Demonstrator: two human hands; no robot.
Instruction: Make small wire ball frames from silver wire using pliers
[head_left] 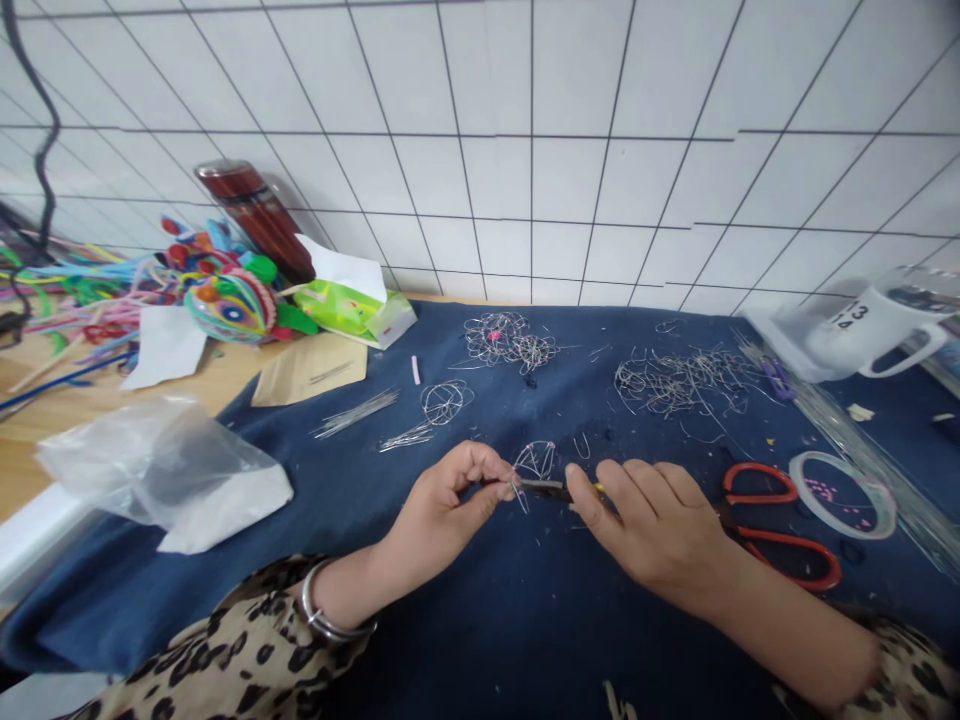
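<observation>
Between thumb and forefinger, my left hand (454,500) pinches a small silver wire frame (535,460), bent into open loops with tiny pink specks on it. My right hand (660,530) is closed around pliers with dark jaws (546,488) and a bit of yellow at the handle. The jaw tips reach the wire right at my left fingertips. Most of the pliers' handle is hidden under my right fingers. A small bent wire piece (583,447) lies on the blue cloth (450,640) just behind my right hand.
Red-handled scissors (825,560) and a clear ring dish (885,510) with pink bits lie at right. Behind are tangled wires (675,385), wire shapes (502,340) and straight wires (356,412). A white mug (877,330), plastic bag (172,460), tissue pack (360,310) and red thermos (259,220) stand around.
</observation>
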